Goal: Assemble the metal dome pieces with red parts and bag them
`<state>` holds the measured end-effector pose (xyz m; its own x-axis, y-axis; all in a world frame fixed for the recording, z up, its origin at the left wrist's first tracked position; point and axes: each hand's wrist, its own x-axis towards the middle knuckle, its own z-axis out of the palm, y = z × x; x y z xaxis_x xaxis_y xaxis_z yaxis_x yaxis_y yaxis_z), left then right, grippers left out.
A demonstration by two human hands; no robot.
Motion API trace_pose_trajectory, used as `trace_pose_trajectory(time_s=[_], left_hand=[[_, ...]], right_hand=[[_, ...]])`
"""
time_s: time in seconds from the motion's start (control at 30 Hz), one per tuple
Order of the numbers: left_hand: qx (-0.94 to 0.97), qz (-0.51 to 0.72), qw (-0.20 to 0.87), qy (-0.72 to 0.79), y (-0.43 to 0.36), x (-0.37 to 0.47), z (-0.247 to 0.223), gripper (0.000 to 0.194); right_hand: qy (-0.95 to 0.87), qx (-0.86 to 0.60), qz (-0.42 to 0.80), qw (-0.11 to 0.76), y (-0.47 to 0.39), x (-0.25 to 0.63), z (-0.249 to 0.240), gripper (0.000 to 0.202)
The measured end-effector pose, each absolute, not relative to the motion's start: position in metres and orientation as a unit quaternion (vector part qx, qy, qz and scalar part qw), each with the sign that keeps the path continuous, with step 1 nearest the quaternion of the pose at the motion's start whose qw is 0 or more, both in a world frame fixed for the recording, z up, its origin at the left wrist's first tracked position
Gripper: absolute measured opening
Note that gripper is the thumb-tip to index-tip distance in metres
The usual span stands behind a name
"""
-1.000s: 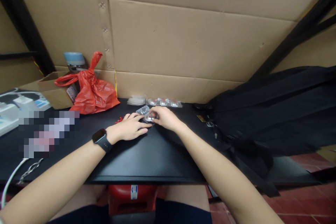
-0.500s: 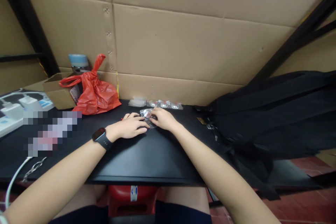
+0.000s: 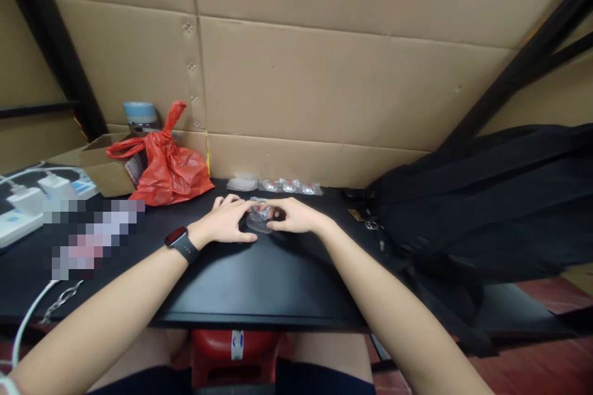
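Head view. Both bare hands are working close together near the middle of the black table (image 3: 259, 287). A clear plastic packet (image 3: 260, 224) is lying on the tabletop between them, with small red marks and shiny material showing inside; the fingers are partly covering it, so its contents are not reading clearly.

Left hand (image 3: 227, 220): lying palm down, unclenched, fingers reaching to the packet's left side, thumb spreading apart toward the tabletop. The wrist is wearing a dark watch (image 3: 181, 244). Right hand (image 3: 296, 216): curving over the packet's right side, index finger extending along its upper part, thumb sitting at its lower right. Whether these fingers are pinching the plastic or only touching it, cannot tell.

Behind the hands, three clear packets (image 3: 290, 186) with red marks are lying in a row near the cardboard wall (image 3: 324, 86); a pile of translucent sleeves (image 3: 243, 182) is lying just left of them. Farther left, a knotted red bag (image 3: 173, 173) is standing beside a cardboard box (image 3: 109, 170), with a blue-lidded bottle (image 3: 140, 114) showing behind. A white power strip (image 3: 23, 222) is sitting at far left. A black bag (image 3: 486, 197) is occupying the right end.
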<state>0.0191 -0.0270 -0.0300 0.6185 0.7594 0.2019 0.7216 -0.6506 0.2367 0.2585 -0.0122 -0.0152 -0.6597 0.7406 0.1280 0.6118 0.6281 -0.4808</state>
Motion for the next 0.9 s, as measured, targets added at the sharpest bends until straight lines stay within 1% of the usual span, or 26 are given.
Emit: trace_pose_trajectory(time_s=[0.13,0.17,0.23,0.33,0.4,0.53,0.63,0.7,0.77,0.8,0.9], left_hand=[[0.89,0.143,0.043,0.431,-0.024,0.019,-0.033,0.035],[0.889,0.149,0.031,0.433,-0.023,0.02,-0.034,0.03],[0.887,0.165,0.008,0.431,-0.022,0.02,-0.036,0.025],[0.874,0.198,-0.009,0.444,-0.02,0.021,-0.036,0.023],[0.851,0.221,0.0,0.476,-0.019,0.023,-0.035,0.023],[0.805,0.246,0.027,0.539,-0.017,0.025,-0.034,0.025],[0.798,0.246,0.015,0.551,-0.016,0.026,-0.035,0.027],[0.803,0.24,-0.015,0.545,-0.016,0.027,-0.037,0.027],[0.809,0.233,-0.047,0.537,-0.017,0.027,-0.039,0.027],[0.811,0.229,-0.059,0.535,-0.017,0.028,-0.039,0.027],[0.812,0.222,-0.076,0.535,-0.017,0.028,-0.041,0.025]], right_hand=[[-0.906,-0.358,0.19,0.126,-0.016,0.262,-0.011,0.073],[-0.908,-0.357,0.178,0.131,-0.016,0.262,-0.012,0.075],[-0.905,-0.362,0.156,0.157,-0.014,0.258,-0.015,0.068],[-0.887,-0.376,0.162,0.214,-0.009,0.254,-0.023,0.044],[-0.866,-0.391,0.184,0.253,-0.005,0.252,-0.028,0.034],[-0.812,-0.432,0.241,0.31,0.001,0.249,-0.036,0.032],[-0.78,-0.47,0.258,0.322,0.001,0.244,-0.039,0.037],[-0.781,-0.491,0.228,0.311,-0.001,0.242,-0.041,0.043],[-0.8,-0.496,0.171,0.293,-0.004,0.239,-0.041,0.046],[-0.812,-0.488,0.137,0.288,-0.006,0.238,-0.041,0.043],[-0.861,-0.424,0.055,0.276,-0.01,0.234,-0.04,0.026]])
